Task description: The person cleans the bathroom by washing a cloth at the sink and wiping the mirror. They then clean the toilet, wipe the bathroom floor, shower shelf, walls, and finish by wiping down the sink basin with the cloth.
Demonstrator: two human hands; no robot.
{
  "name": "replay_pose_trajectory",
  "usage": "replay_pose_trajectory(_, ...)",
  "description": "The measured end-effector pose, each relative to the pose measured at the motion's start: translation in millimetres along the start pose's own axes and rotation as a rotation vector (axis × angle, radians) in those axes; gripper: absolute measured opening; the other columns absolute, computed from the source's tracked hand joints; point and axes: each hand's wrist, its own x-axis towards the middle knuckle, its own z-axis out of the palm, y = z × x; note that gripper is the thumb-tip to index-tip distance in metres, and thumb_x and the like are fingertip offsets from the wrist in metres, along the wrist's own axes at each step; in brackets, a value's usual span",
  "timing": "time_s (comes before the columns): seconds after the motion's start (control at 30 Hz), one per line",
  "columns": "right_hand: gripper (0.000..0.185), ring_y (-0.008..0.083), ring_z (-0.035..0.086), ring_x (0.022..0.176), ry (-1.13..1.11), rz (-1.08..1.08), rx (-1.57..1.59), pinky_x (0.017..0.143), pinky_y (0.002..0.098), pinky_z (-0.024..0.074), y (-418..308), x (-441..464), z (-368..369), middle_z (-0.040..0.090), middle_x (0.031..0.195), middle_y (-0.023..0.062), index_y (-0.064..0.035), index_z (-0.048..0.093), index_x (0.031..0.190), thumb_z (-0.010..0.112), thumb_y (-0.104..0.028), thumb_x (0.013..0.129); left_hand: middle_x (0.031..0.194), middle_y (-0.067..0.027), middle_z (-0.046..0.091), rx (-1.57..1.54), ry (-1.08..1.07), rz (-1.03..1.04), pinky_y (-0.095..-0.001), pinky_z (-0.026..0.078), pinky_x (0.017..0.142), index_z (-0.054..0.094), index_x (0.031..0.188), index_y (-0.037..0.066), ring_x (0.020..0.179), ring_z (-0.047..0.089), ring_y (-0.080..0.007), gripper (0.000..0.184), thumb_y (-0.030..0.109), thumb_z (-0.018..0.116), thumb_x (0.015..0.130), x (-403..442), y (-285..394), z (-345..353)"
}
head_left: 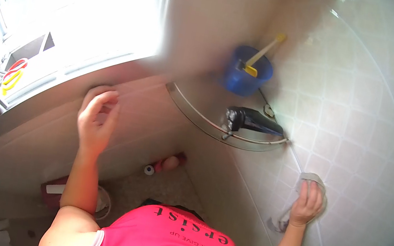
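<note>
My right hand [308,203] presses a grey cloth [317,181] against the white tiled wall [358,167]. Its fingers lie over the cloth, and part of the cloth hangs below near the wrist. My left hand [98,115] is raised beside the wall under the window sill, with nothing visible in it. Its fingers are loosely curled and stand apart from the thumb. Whether it touches the wall I cannot tell.
A corner shelf with a metal rail [198,116] bears a black glossy object [260,122]. Above it is a blue cup [243,81] with a yellow-ended stick. Red-and-yellow-handled scissors [13,75] lie by the bright window. Several items, including a pink one [168,164], sit low down.
</note>
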Motion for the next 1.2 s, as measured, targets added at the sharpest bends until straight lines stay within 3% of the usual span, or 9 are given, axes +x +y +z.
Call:
replay_pose_trajectory(0.17,0.035,0.0338,0.054,0.108,0.526,0.337,0.398,0.094,0.0433,0.0434,-6,137,-49,0.051,0.122,0.0221,0.0066,0.05,0.12,0.055,-0.005,0.087,0.099,-0.0083,0.058,-0.012,0.077,0.109,-0.0212,0.047,0.071,0.061,0.093,-0.001,0.085,0.056,-0.0114,0.015,-0.008,0.059,0.08,5,6,-26)
replay_pose_trajectory(0.23,0.036,0.0327,0.056,0.107,0.748,0.237,0.547,0.092,0.0387,0.0479,-22,208,-77,0.052,0.121,0.0239,0.01,0.045,0.122,0.053,-0.004,0.09,0.099,-0.0094,0.058,-0.052,0.085,0.168,-0.0222,0.047,0.069,0.062,0.09,-0.002,0.085,0.056,-0.0131,0.013,-0.009,0.059,0.079,7,9,-20)
replay_pose_trajectory(0.5,0.04,0.0275,0.051,0.114,1.164,0.109,0.706,0.096,0.035,0.044,-93,557,-70,0.051,0.123,0.014,-0.0059,0.052,0.12,0.064,-0.004,0.082,0.098,-0.0132,0.06,0.037,0.183,0.406,-0.0261,0.048,0.068,0.062,0.089,0.0,0.084,0.058,-0.0192,0.016,-0.009,0.059,0.076,-7,21,-40)
replay_pose_trajectory(0.6,0.056,0.0304,0.044,0.121,1.174,0.324,0.681,0.103,0.0418,0.0373,-164,566,-63,0.046,0.128,0.0167,-0.01,0.043,0.129,0.069,-0.022,0.08,0.098,-0.0132,0.06,0.073,0.283,0.257,-0.0253,0.048,0.068,0.062,0.089,0.0,0.082,0.058,-0.0183,0.016,-0.009,0.058,0.077,-30,5,-70)
replay_pose_trajectory(0.63,0.044,0.0302,0.051,0.108,1.236,0.31,0.625,0.097,0.0397,0.0404,-185,548,-49,0.054,0.114,0.0149,-0.0062,0.051,0.121,0.064,-0.011,0.08,0.098,-0.0132,0.06,0.08,0.322,0.189,-0.025,0.048,0.068,0.062,0.089,0.0,0.081,0.058,-0.018,0.015,-0.01,0.058,0.077,-40,0,-81)
replay_pose_trajectory(0.8,0.02,0.029,0.061,0.092,0.65,-0.082,1.038,0.075,0.0379,0.0497,-289,390,-32,0.064,0.096,0.0114,-0.0107,0.065,0.1,0.059,-0.01,0.081,0.095,-0.013,0.059,0.264,0.393,0.16,-0.0235,0.047,0.061,0.061,0.09,0.0,0.071,0.057,-0.0159,0.017,-0.01,0.058,0.077,-61,-5,-139)
replay_pose_trajectory(0.97,0.025,0.0321,0.062,0.079,-0.243,-0.345,0.968,0.069,0.0407,0.0483,-288,409,-66,0.064,0.09,0.0145,-0.0084,0.063,0.101,0.056,-0.027,0.086,0.096,-0.0107,0.059,0.299,0.502,0.031,-0.0233,0.047,0.062,0.061,0.09,0.001,0.076,0.057,-0.0161,0.014,-0.007,0.058,0.08,-84,-10,-172)
replay_pose_trajectory(1.1,0.025,0.0272,0.062,0.08,-0.294,-0.671,1.216,0.07,0.0374,0.049,-354,432,-90,0.065,0.092,0.01,-0.0082,0.062,0.103,0.056,-0.025,0.085,0.096,-0.0099,0.059,0.252,0.542,0.011,-0.023,0.047,0.064,0.062,0.091,0.001,0.078,0.057,-0.0153,0.014,-0.008,0.058,0.08,-91,-10,-155)
replay_pose_trajectory(1.2,0.035,0.0277,0.063,0.081,-0.226,-0.68,1.453,0.075,0.0398,0.0488,-389,440,-141,0.066,0.09,0.0119,-0.0073,0.064,0.103,0.05,-0.036,0.089,0.096,-0.0098,0.059,0.267,0.536,0.008,-0.0229,0.047,0.062,0.062,0.09,0.001,0.077,0.057,-0.0153,0.015,-0.009,0.059,0.079,-97,4,-137)
